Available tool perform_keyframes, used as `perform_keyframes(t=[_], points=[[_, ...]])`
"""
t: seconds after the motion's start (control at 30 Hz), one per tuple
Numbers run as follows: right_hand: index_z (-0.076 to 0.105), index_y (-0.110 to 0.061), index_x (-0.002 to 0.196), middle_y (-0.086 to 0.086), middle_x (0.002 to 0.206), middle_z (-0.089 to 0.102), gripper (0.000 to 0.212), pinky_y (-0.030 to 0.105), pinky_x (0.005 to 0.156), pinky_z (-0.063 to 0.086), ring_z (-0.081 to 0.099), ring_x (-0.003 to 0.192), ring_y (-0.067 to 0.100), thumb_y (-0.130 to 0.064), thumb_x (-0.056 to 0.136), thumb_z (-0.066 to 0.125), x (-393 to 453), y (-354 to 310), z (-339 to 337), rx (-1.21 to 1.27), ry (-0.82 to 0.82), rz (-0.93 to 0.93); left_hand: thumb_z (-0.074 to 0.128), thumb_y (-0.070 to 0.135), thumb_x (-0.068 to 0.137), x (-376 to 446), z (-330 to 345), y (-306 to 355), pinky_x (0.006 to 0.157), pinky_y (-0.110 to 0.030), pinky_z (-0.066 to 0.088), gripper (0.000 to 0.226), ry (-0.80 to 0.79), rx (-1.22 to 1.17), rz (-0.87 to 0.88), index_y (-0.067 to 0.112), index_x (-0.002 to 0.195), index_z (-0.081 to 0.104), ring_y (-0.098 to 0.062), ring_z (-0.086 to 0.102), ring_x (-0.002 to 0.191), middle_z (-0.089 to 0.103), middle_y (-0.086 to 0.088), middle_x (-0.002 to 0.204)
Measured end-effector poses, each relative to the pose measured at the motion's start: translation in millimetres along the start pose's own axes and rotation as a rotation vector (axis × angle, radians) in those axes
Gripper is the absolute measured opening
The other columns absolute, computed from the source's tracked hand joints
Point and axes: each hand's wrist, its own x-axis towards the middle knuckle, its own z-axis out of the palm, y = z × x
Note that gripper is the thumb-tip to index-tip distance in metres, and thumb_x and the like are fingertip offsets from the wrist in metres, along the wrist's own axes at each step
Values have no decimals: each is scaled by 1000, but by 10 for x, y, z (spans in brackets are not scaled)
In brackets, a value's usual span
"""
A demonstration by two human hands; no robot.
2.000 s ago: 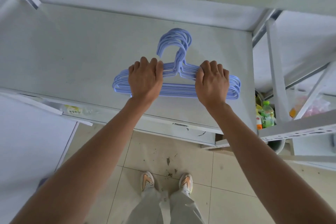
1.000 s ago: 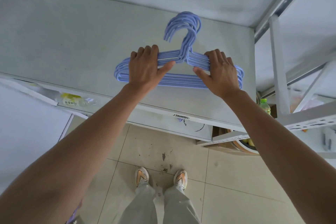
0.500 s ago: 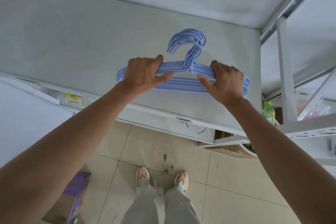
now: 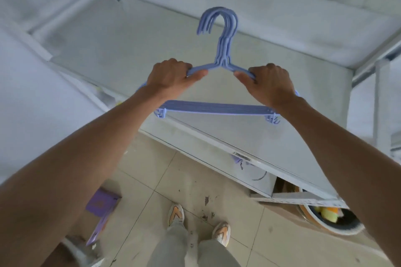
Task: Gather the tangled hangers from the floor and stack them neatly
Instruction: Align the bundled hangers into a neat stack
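A stack of several light blue plastic hangers (image 4: 217, 108) is held up in the air above the white shelf surface (image 4: 130, 50), hooks pointing away from me and lined up together. My left hand (image 4: 171, 76) grips the left shoulder of the stack. My right hand (image 4: 269, 84) grips the right shoulder. The bottom bars run level between my wrists. The hangers sit tight against each other, tilted up off the shelf.
White metal shelf posts (image 4: 382, 102) stand at the right and far left. Below the shelf edge a bowl with fruit (image 4: 325, 217) sits at right. A purple box (image 4: 102, 204) lies on the tiled floor at left, near my feet (image 4: 175, 214).
The hanger stack lay flat on the shelf under my hands; both hands have now closed on its shoulders and lifted it off the surface, toward me. The view has tilted.
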Motion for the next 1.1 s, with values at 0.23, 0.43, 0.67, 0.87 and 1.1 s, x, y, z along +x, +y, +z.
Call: perform_keyframes(t=[0.23, 0.43, 0.67, 0.87, 1.1], points=[[43, -17, 54, 1, 54, 50, 81, 36, 63, 44, 56, 60, 32, -84, 92, 19, 600, -1216, 41, 163, -156, -200, 15, 93, 80, -568, -454, -1098, 71, -38, 46, 85, -111, -51, -264, 18, 59, 52, -31, 59, 68, 56, 2, 61], [40, -16, 54, 2, 53, 48, 80, 35, 59, 41, 52, 55, 30, -82, 95, 22, 1035, -2190, 96, 180, -172, -373, 20, 91, 83, -1049, -690, -1912, 64, -34, 49, 86, -133, -129, -418, 16, 59, 53, -27, 63, 64, 64, -2, 62], [42, -15, 55, 1, 50, 50, 84, 31, 52, 35, 50, 48, 19, -86, 92, 15, 1502, -3017, 334, 177, -165, -454, 17, 94, 81, -1183, -765, -2787, 53, -28, 36, 85, -116, -126, -470, 19, 53, 42, -17, 58, 53, 55, 2, 53], [39, -19, 62, 0, 52, 50, 79, 27, 49, 30, 51, 49, 15, -87, 90, 8, 1809, -3405, 598, 211, -217, -500, 16, 98, 76, -1159, -621, -3311, 54, -30, 37, 86, -136, -153, -508, 19, 52, 40, -19, 57, 52, 52, 3, 51], [35, -25, 80, 2, 53, 48, 70, 37, 53, 43, 53, 51, 22, -90, 88, 10, 2641, -3720, 920, 309, -348, -498, 18, 100, 74, -680, -399, -3990, 56, -32, 42, 85, -144, -211, -552, 17, 57, 31, -20, 45, 46, 43, 5, 49]])
